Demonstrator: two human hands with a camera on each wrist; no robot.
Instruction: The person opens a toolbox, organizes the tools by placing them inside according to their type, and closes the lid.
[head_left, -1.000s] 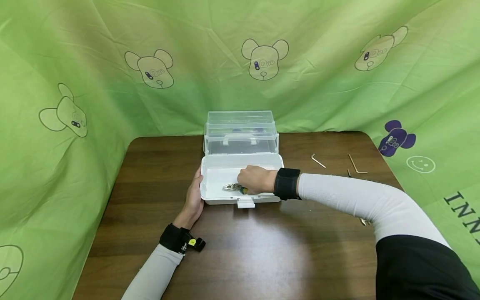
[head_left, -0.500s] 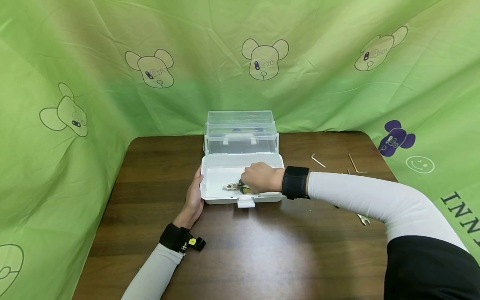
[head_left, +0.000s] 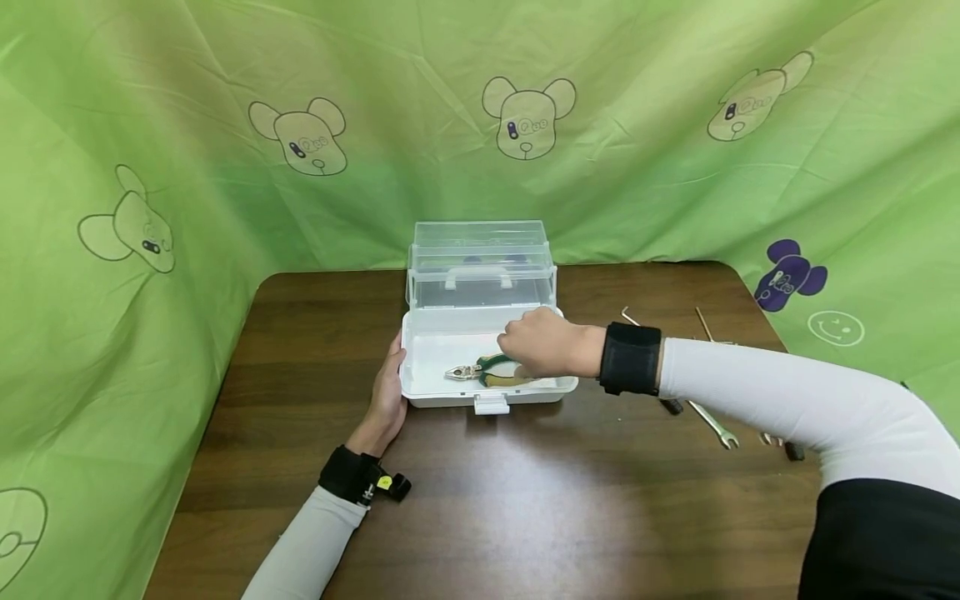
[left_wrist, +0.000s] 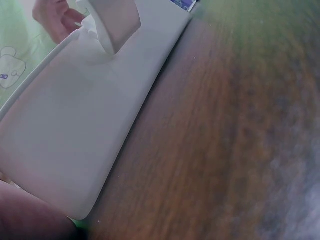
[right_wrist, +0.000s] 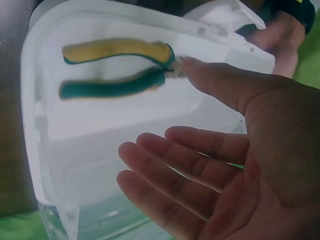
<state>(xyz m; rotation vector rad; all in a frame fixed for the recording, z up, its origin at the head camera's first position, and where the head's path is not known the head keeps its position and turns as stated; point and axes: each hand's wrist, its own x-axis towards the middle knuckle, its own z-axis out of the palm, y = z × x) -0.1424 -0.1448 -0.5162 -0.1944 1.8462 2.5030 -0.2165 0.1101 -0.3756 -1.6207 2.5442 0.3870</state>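
Note:
A white toolbox (head_left: 442, 343), its clear lid raised at the back, stands on the table. Inside it lie pliers (head_left: 487, 372) with green and yellow handles, heads pointing left. My right hand (head_left: 551, 343) hovers over the box's right part, above the handle ends. In the right wrist view its fingers (right_wrist: 165, 167) are spread and loosely bent, holding nothing, and the thumb appears in front of the pliers' head, which it partly covers. My left hand (head_left: 387, 387) holds the box's left end near the front corner; some of its fingers are hidden behind the wall.
Right of the box lie hex keys (head_left: 628, 316), a wrench (head_left: 716, 427) and a black handle end (head_left: 671, 407), partly covered by my right arm. The front latch (head_left: 492, 405) hangs open. A green curtain (head_left: 420, 167) hangs behind the wooden table (head_left: 322, 333).
My right hand has moved right and slightly back, off the pliers, uncovering their handles. The pliers lie where they were. More tools show under the right arm. My left hand has stayed put.

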